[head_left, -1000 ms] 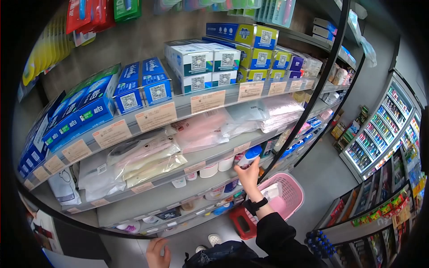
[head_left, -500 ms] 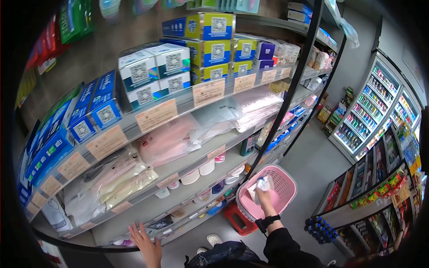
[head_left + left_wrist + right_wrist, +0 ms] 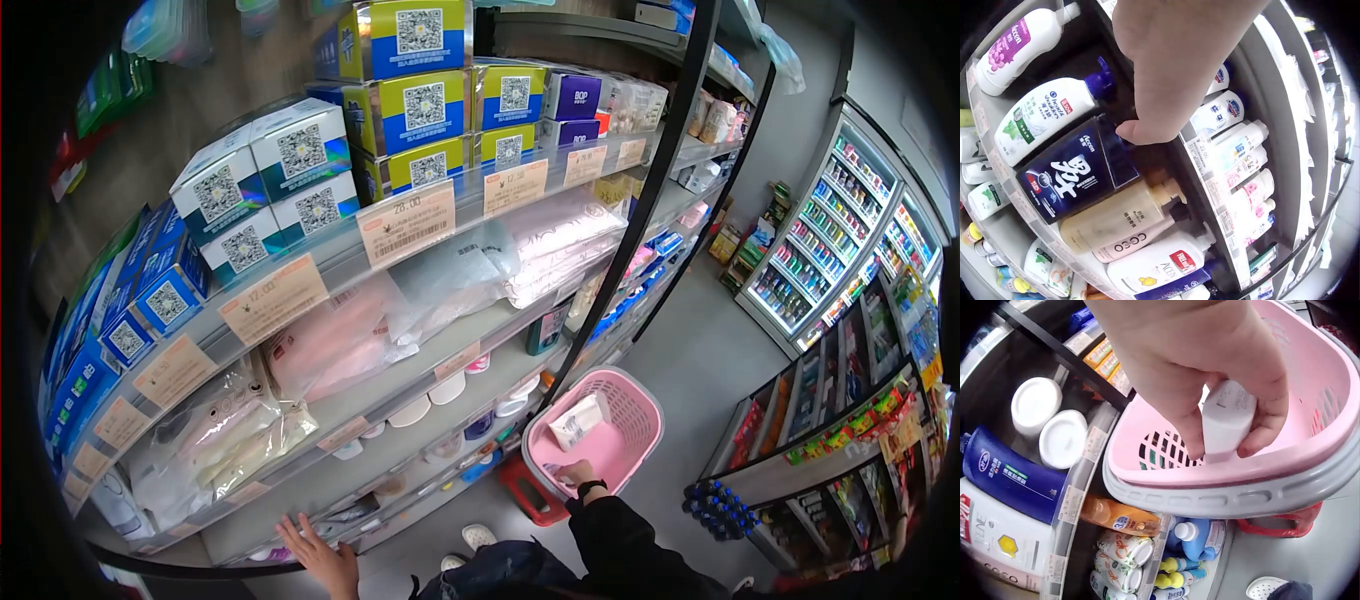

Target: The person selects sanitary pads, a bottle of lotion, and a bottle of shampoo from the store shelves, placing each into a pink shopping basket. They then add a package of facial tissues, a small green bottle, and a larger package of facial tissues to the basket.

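My right hand (image 3: 577, 474) is inside the pink basket (image 3: 650, 420), close to its near wall. In the right wrist view my thumb and fingers grip a white bottle (image 3: 1229, 419), its pale base toward the camera and its other end hidden lower in the basket. A white packet (image 3: 578, 422) lies on the basket floor beyond that hand. My left hand (image 3: 322, 560), holding nothing, has its fingers spread at the lower shelf edge. In the left wrist view it hangs over a dark blue box (image 3: 1075, 169) and a white shampoo bottle (image 3: 1044, 119).
Shelves of boxed toothpaste (image 3: 425, 105) and bagged towels (image 3: 335, 335) rise in front of me. A black post (image 3: 615, 250) stands beside the basket. A red basket (image 3: 530, 495) sits under the pink one. On the right are a snack shelf (image 3: 800, 450) and drinks fridge (image 3: 830, 240).
My right hand has carried the blue-capped bottle from the shelf down into the pink basket, then toward its near wall. The left hand has moved slightly left, fingers spreading. The head view has shifted.
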Action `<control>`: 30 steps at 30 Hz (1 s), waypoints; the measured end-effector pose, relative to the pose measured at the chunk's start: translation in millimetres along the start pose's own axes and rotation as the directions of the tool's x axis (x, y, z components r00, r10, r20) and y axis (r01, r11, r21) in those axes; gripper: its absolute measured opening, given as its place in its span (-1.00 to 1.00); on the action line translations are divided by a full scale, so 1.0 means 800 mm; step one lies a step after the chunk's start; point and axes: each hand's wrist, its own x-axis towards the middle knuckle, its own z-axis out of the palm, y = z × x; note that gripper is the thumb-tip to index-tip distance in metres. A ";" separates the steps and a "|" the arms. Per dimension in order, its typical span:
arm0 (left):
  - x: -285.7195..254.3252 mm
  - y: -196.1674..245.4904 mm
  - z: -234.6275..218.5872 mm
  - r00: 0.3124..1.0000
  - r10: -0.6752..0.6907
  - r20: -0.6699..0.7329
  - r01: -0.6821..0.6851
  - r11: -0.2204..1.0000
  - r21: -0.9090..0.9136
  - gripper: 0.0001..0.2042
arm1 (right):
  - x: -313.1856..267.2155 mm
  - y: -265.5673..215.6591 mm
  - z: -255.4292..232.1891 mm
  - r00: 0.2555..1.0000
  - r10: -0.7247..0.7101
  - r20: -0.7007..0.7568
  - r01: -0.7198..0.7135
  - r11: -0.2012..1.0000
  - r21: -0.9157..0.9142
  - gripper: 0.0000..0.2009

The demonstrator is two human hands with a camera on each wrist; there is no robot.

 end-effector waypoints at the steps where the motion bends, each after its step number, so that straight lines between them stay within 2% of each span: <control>1: 0.001 0.006 -0.002 1.000 -0.013 -0.011 0.013 1.000 -0.008 -0.03 | 0.010 0.009 0.003 0.994 -0.041 0.097 0.050 0.994 -0.099 -0.54; 2: 0.001 0.007 0.000 1.000 -0.015 -0.015 0.015 1.000 -0.007 -0.03 | 0.010 0.014 0.004 0.978 -0.114 0.173 0.132 0.986 -0.099 -0.64; 3: 0.001 0.007 0.002 1.000 -0.018 -0.024 0.018 1.000 -0.008 -0.03 | 0.011 0.016 0.009 0.978 -0.116 0.176 0.135 0.986 -0.100 -0.64; 4: 0.000 0.007 0.003 0.999 -0.020 -0.033 0.020 1.000 -0.009 -0.03 | 0.011 0.017 0.019 0.994 -0.047 0.094 0.041 0.997 0.064 -0.61; 6: 0.000 0.011 0.000 0.999 -0.030 -0.033 0.029 0.999 -0.012 -0.03 | 0.014 0.022 0.036 0.991 0.130 -0.027 -0.108 0.910 0.399 -0.54; 7: 0.000 0.014 0.000 0.999 -0.039 -0.033 0.038 0.999 -0.019 -0.02 | 0.015 0.028 0.040 0.996 0.083 -0.033 -0.061 0.905 0.421 -0.54; 9: 0.000 0.015 0.002 0.998 -0.044 -0.048 0.043 0.999 -0.021 -0.03 | 0.014 0.024 0.034 0.993 0.115 -0.010 -0.108 0.956 0.273 -0.57; 10: 0.000 0.016 0.003 0.997 -0.048 -0.053 0.047 0.999 -0.022 -0.03 | 0.051 0.062 0.047 0.996 0.078 0.043 -0.088 0.946 0.313 -0.62; 11: 0.000 0.018 0.004 0.997 -0.051 -0.055 0.050 0.999 -0.020 -0.03 | 0.049 0.059 0.045 0.996 0.076 0.047 -0.087 0.946 0.311 -0.62; 13: -0.001 0.023 0.005 0.995 -0.055 -0.079 0.053 0.998 -0.027 -0.04 | 0.038 0.059 0.041 0.993 0.109 0.043 -0.115 0.978 0.175 -0.59; 14: -0.001 0.024 0.004 0.995 -0.054 -0.079 0.052 0.998 -0.025 -0.04 | 0.046 0.076 0.047 1.000 -0.031 0.000 0.031 0.997 -0.072 -0.57; 15: -0.001 0.025 0.004 0.995 -0.061 -0.075 0.059 0.998 -0.024 -0.05 | 0.047 0.081 0.050 0.999 -0.032 -0.001 0.032 0.997 -0.070 -0.57; 17: 0.001 0.028 0.004 0.995 -0.066 -0.071 0.065 0.998 -0.023 -0.06 | 0.049 0.085 0.056 1.000 -0.006 -0.001 0.006 0.977 -0.213 -0.60; 19: 0.000 0.028 0.004 0.994 -0.089 -0.067 0.088 0.996 -0.019 -0.07 | 0.016 0.055 0.051 0.999 0.006 -0.046 -0.017 0.972 -0.235 -0.65; 21: -0.001 0.026 0.005 0.994 -0.084 -0.070 0.083 0.996 -0.022 -0.07 | 0.015 0.055 0.057 0.983 -0.083 -0.161 0.073 0.995 -0.070 -0.66; 27: 0.000 0.028 0.005 0.992 -0.100 -0.083 0.096 0.994 -0.045 -0.07 | 0.001 0.039 0.051 0.955 -0.214 -0.205 0.193 0.974 -0.116 -0.65; 30: 0.002 0.019 0.014 0.990 -0.120 -0.077 0.116 0.992 -0.054 -0.10 | -0.012 0.021 0.047 0.953 -0.230 -0.197 0.202 0.967 -0.156 -0.66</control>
